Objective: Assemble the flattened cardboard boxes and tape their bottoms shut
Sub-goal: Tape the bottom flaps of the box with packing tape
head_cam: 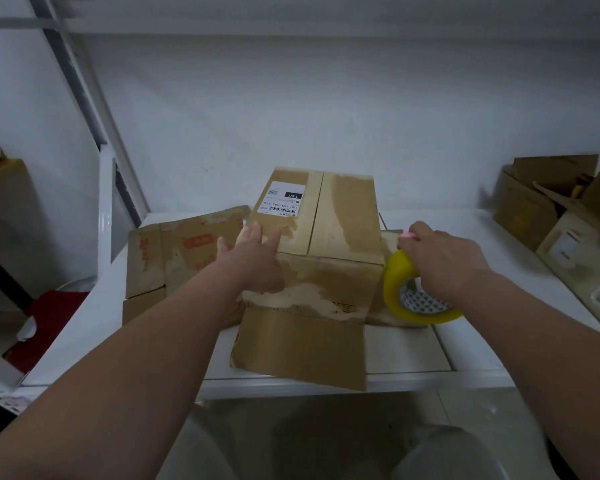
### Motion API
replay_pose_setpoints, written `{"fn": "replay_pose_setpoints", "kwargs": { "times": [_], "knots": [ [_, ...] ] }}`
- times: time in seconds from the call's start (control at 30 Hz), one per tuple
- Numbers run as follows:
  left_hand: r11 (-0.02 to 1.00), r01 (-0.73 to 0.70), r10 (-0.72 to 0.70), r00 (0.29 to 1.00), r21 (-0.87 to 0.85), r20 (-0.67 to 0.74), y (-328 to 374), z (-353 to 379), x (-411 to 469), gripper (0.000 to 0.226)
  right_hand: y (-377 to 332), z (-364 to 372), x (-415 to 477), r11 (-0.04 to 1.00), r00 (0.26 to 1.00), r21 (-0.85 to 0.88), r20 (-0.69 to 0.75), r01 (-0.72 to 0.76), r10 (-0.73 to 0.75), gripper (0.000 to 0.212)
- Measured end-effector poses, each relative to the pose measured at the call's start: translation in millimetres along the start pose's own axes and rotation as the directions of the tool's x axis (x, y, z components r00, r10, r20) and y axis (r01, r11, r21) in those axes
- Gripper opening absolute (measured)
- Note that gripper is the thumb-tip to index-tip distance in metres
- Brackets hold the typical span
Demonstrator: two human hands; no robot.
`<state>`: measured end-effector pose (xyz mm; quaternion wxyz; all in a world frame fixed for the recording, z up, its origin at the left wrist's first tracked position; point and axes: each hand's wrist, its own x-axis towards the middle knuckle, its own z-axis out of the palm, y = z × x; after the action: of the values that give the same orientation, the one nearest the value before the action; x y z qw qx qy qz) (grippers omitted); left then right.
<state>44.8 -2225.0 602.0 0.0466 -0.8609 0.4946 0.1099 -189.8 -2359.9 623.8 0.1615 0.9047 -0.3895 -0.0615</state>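
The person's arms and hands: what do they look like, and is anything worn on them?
The left hand and the right hand wear no gloves. The arms are uncovered up to the picture's edge; no sleeve shows. No watch, ring or bracelet is visible on the sides that show.

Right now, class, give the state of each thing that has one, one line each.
box: set up, top flaps folded shut.
flat cardboard: lying flat, not set up.
tape roll: held beside the box.
left hand: pressing flat on the box.
right hand: gripping the tape roll.
side box: flaps open.
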Motion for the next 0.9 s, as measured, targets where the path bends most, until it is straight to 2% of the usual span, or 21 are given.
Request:
{"fn": "replay_pose_setpoints", "kwargs": {
  "times": [0.13,0.33,0.5,0.67,0.9],
  "knots": [
    [0.999,0.005,-0.005,1.0,0.038,-0.008,1.3,-0.6,-1.8,0.097,-0.9,9.7,0.8,1.0,1.0,0.018,-0.007,0.004,-0.004,0.06],
    [0.985,0.016,0.003,0.994,0.171,-0.106,16.3,3.4,-1.3,0.096,-5.8,16.2,6.1,0.998,1.0,0.056,-0.013,-0.001,0.002,0.058],
    [0.971,-0.166,0.187,0.975,0.171,-0.118,70.8,14.9,-4.2,0.099,-5.6,20.9,4.2,0.996,0.999,0.087,-0.048,0.016,-0.012,0.053],
    [0.941,-0.308,0.324,0.939,0.139,-0.113,122.7,15.5,-9.9,0.093,-6.3,22.9,-0.4,0.992,0.997,0.129,-0.081,0.009,0.001,0.042],
    [0.935,-0.309,0.331,0.936,0.171,-0.119,140.4,18.9,-7.4,0.104,-6.3,24.4,-6.7,0.98,0.996,0.196,-0.074,-0.031,0.046,0.039]
  ]
}}
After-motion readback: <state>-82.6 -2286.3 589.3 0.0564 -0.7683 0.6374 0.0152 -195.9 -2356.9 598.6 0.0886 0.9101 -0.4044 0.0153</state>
